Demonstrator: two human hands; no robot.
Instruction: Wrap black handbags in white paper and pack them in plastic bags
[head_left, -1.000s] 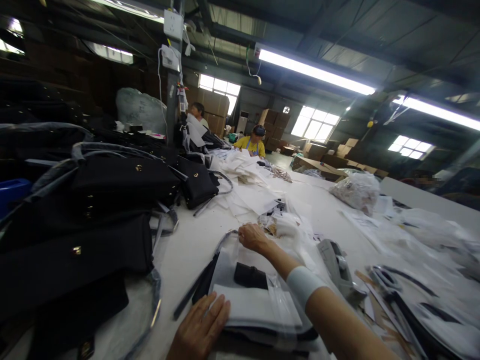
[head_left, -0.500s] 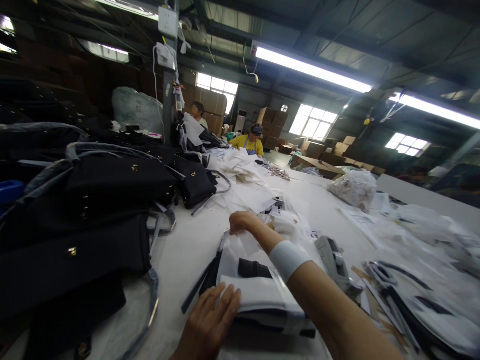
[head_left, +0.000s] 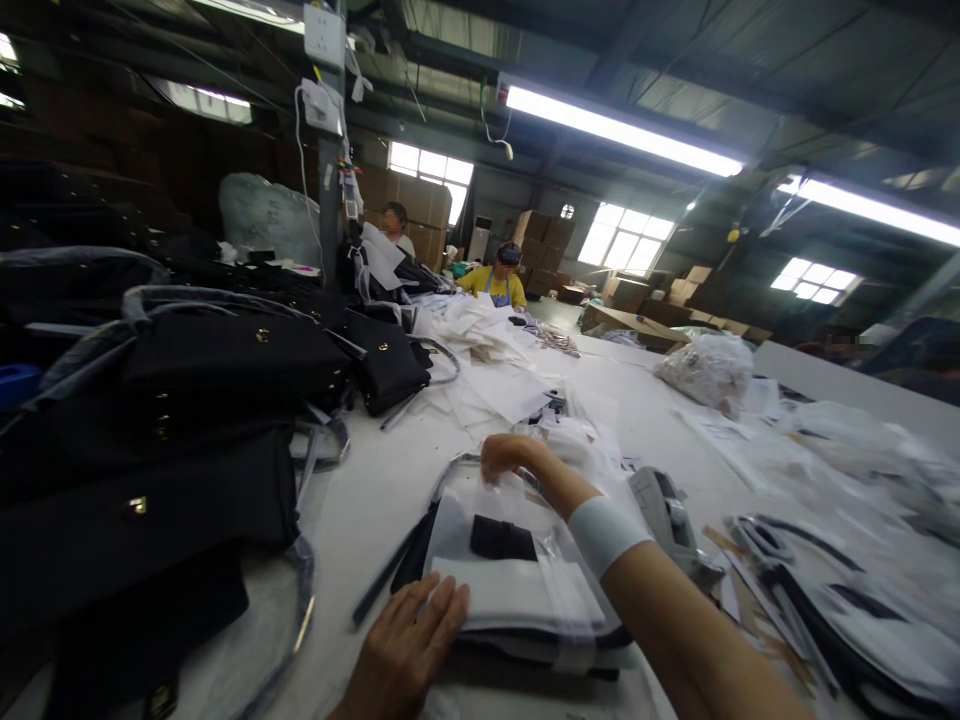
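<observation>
My left hand (head_left: pixel 405 650) lies flat, fingers spread, on the near edge of a white sheet (head_left: pixel 517 603) that covers a flat black bag (head_left: pixel 501 537) on the white table (head_left: pixel 375 500). My right hand (head_left: pixel 508 455), with a white band at the wrist, is closed on the far end of a clear plastic sleeve (head_left: pixel 525 500) drawn over the bag. A grey strap (head_left: pixel 450 475) curves out at the bag's far left.
Stacked black handbags (head_left: pixel 187 400) fill the left side. A grey tape dispenser (head_left: pixel 671 525) sits right of my arm. Straps, papers and plastic bags (head_left: pixel 709 370) litter the right. Two people (head_left: pixel 499 278) work at the table's far end.
My right hand rose and moved left with the plastic half a second ago, then came back down and right to the far end. My left hand stayed pressed on the sheet.
</observation>
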